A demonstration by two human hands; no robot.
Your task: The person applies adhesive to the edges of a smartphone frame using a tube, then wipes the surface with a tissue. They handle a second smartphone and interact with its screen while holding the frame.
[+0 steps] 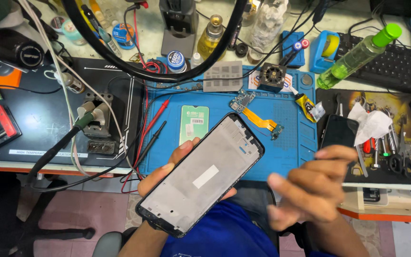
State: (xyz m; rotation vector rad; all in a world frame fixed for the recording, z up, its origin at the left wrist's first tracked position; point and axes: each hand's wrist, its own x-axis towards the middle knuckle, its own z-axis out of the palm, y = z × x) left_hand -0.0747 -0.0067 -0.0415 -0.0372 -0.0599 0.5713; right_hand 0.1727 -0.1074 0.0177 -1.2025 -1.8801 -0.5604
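Head view: left hand [167, 166] fingers clasp the phone frame [200, 173]; blurred right hand [310, 190] seemingly loosely curled, empty.

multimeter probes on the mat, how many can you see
2: a red probe and a black probe, lying side by side on the blue mat's left edge. More may be hidden among the cables.

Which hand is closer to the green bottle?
The right hand. It hovers blurred below and left of the green bottle, nearer the mat's right edge. The left hand sits farther left, holding the phone frame from underneath.
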